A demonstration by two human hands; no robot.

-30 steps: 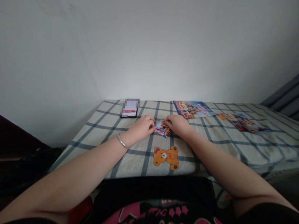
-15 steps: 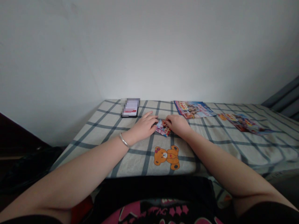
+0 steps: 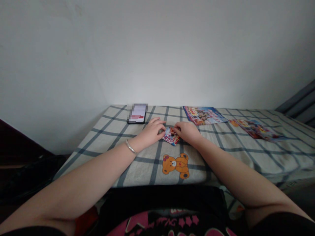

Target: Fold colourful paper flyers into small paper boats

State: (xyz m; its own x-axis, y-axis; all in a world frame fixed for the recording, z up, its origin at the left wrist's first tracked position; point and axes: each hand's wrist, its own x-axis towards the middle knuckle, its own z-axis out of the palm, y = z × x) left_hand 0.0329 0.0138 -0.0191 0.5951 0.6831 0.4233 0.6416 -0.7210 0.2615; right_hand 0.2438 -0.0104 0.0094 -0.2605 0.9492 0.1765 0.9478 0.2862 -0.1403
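Observation:
A small piece of folded printed paper [image 3: 170, 139], blue, red and white, lies between my two hands on the checked cloth. My right hand [image 3: 187, 131] pinches its upper right part with thumb and index finger, the other fingers curled in. At its left corner, the thumb and index finger of my left hand [image 3: 155, 128] close on the edge, while the remaining fingers stretch forward, bent a little. A silver bangle [image 3: 131, 147] circles my left wrist. How the paper is folded beneath the fingertips is hidden.
A phone [image 3: 137, 114] with a lit screen lies at the back left. Two colourful printed leaflets rest to the right, one leaflet [image 3: 205, 115] near the wall and another leaflet [image 3: 259, 129] farther right. The checked cloth [image 3: 137, 170] bears a printed bear [image 3: 175, 165] near the front edge.
The folded paper has shifted and turned slightly, its near corner a little lower. My left fingers have drawn in slightly towards the thumb. My right hand keeps its pinch almost in place.

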